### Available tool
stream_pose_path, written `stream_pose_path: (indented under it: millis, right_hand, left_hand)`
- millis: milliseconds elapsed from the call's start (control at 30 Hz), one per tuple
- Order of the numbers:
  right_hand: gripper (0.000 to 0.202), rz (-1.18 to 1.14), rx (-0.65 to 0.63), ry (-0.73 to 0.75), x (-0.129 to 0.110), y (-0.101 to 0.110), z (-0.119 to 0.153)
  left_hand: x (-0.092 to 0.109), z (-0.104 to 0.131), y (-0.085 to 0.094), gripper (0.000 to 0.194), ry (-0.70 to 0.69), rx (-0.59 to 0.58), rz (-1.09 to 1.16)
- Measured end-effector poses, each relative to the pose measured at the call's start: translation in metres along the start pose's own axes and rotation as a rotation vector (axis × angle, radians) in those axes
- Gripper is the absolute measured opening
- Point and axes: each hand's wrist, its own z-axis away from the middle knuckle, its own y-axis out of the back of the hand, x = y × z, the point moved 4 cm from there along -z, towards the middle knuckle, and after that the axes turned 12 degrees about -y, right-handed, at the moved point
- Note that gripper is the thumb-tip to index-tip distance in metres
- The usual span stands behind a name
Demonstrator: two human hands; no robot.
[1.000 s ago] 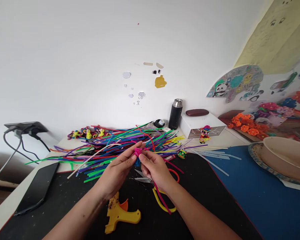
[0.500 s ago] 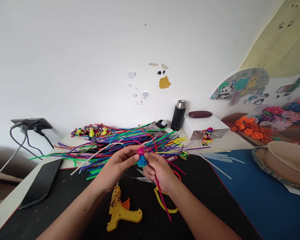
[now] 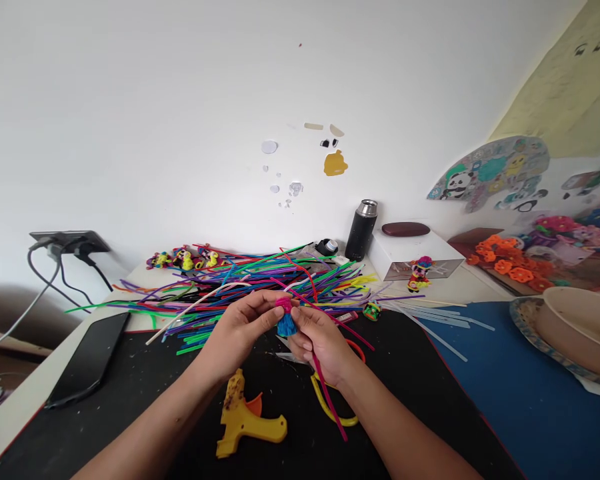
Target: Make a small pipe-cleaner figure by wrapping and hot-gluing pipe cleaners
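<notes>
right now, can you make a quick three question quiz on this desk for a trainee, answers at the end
1. True or false: the yellow glue gun lies on the black mat.
2. Which two main colours show on the small piece between the left hand and the right hand?
3. What rests on the white box?
a) scissors
b) dark red case
c) glue gun

Key: 1 true; 2 pink and blue; 3 b

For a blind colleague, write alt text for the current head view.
The left hand and right hand pinch a pink-and-blue pipe-cleaner piece, a magenta pipe cleaner hanging from the right. Below, a yellow glue gun and partly hidden scissors lie on a black mat; behind are heaped colourful pipe cleaners, a black flask and a white box.
</notes>
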Motion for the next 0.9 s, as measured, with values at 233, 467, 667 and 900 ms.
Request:
stream_pose_path:
  millis: [233, 467, 667, 900]
  right_hand:
    - [0.050, -0.017, -0.008, -0.002, 0.002, 0.002, -0.001]
    - [0.049, 0.006, -0.015, 0.019, 0.002, 0.001, -0.002]
    - [0.047, -0.020, -0.017, 0.006, 0.004, 0.004, -0.004]
    - [0.053, -0.062, 0.004, 0.008, 0.001, 0.004, -0.002]
  left_hand:
    - [0.000, 0.002, -0.002, 0.030, -0.016, 0.004, -0.005]
    - [0.000, 0.004, -0.008, 0.028, 0.000, 0.023, 0.056]
    - [-0.005, 0.003, -0.008, 0.032, 0.031, 0.044, 0.110]
    - [0.002, 0.008, -0.011, 0.073, -0.003, -0.148, -0.013]
